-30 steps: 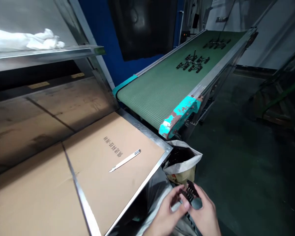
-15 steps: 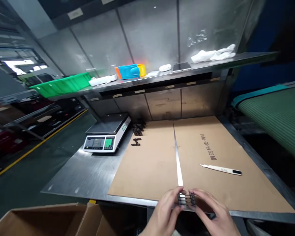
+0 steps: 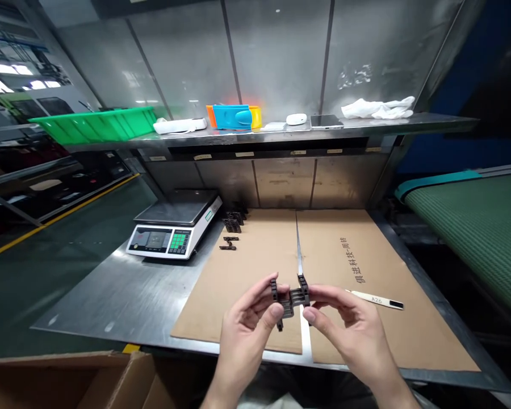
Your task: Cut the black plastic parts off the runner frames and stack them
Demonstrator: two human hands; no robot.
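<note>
While clamped in left hand [image 3: 244, 335] and right hand [image 3: 349, 329] fingers [image 3: 323, 296], a ribbed black bracket [image 3: 292, 298]

A digital weighing scale [image 3: 174, 233] sat below the steel shelf [image 3: 434, 121], which held a green plastic tray [image 3: 93, 126] and white cloth [image 3: 378, 108]; a green belt conveyor [image 3: 468, 238] ran to the shelf's right.

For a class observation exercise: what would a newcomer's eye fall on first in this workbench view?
Centre front, a left hand and right hand hold a small black ribbed part above a brown cardboard sheet. Behind, a bright green plastic crate sits on a long steel shelf. At far right runs a green mesh conveyor belt.
</note>
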